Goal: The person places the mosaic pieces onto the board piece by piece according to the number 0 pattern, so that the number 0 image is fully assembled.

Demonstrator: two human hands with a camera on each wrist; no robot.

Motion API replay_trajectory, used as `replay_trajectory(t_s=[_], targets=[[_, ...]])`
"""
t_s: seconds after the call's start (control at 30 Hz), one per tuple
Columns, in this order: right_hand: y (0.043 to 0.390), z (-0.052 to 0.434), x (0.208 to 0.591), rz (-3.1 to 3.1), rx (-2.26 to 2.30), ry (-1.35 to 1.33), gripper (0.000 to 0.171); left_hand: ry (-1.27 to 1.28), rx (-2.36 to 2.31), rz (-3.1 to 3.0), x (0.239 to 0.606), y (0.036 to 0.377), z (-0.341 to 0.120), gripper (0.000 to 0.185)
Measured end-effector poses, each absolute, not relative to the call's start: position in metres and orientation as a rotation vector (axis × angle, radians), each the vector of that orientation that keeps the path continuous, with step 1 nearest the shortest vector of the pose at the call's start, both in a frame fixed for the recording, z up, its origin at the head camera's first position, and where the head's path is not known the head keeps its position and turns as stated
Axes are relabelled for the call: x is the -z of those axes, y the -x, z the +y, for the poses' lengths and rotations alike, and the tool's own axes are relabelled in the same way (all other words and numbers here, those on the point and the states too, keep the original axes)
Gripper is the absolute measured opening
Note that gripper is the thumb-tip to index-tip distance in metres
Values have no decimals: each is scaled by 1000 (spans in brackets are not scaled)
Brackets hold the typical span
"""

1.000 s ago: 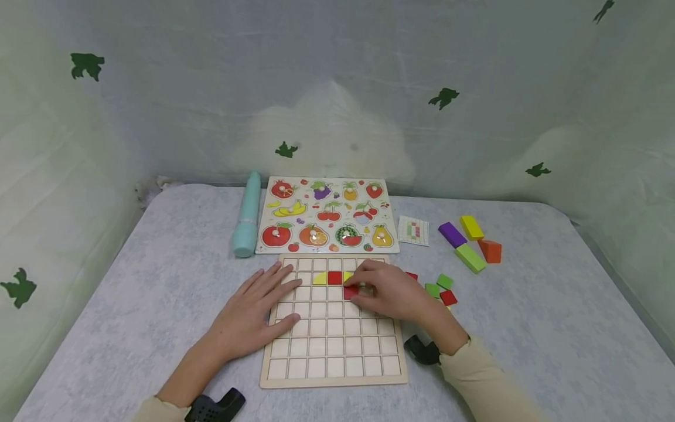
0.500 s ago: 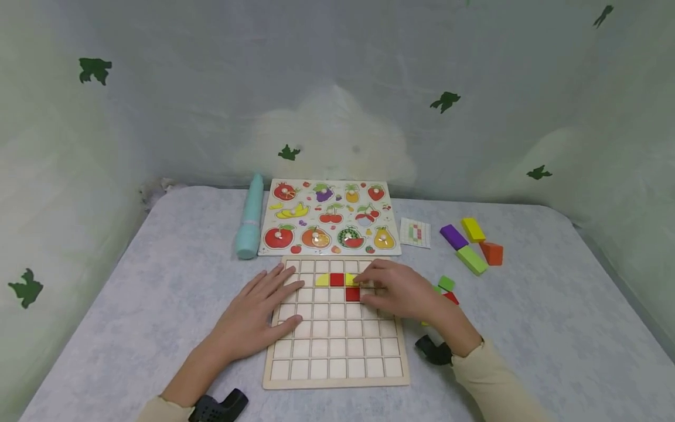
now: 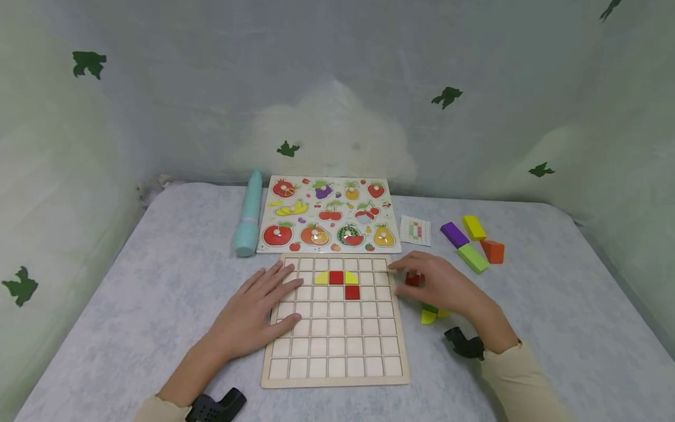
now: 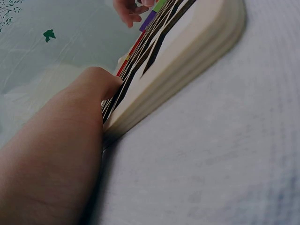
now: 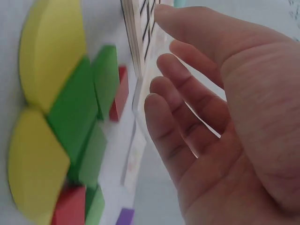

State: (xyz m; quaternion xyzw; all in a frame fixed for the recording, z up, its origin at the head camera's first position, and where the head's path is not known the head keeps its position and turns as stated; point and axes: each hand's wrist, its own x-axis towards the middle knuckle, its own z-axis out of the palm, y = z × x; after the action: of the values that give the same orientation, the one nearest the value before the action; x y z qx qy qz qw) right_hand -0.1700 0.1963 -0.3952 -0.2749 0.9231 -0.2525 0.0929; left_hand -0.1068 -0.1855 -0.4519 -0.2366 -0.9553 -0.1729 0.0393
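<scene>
The left hand [image 3: 253,313] lies with straight fingers on the left side of a wooden grid board [image 3: 337,328]. On the board sit a red square [image 3: 336,278], a yellow rounded piece [image 3: 321,278] to its left, another yellow rounded piece [image 3: 351,278] to its right, and a second red square [image 3: 352,292] below the right yellow one. Past the board's right edge, the right hand [image 5: 201,126] hovers with thumb and fingers apart, nothing between them. Below it on the table lie a red block [image 5: 121,91], green blocks [image 5: 75,112] and yellow rounded blocks [image 5: 51,56].
A fruit puzzle board [image 3: 329,214] lies behind the grid, with a teal cylinder [image 3: 249,217] on its left and a small pattern card [image 3: 415,230] on its right. Purple [image 3: 454,234], yellow [image 3: 474,227], lime [image 3: 473,258] and orange [image 3: 493,252] blocks lie far right.
The right hand has let go of the yellow rounded piece, left in its grid cell, and moved right off the board over the loose blocks. The left hand stays in place.
</scene>
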Motion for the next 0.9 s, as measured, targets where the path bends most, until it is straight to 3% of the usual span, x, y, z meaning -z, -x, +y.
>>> replay_trajectory(t_s=[0.9], targets=[[183, 219, 404, 2860, 579, 610, 29, 713, 517, -2924, 452, 106, -186, 70]])
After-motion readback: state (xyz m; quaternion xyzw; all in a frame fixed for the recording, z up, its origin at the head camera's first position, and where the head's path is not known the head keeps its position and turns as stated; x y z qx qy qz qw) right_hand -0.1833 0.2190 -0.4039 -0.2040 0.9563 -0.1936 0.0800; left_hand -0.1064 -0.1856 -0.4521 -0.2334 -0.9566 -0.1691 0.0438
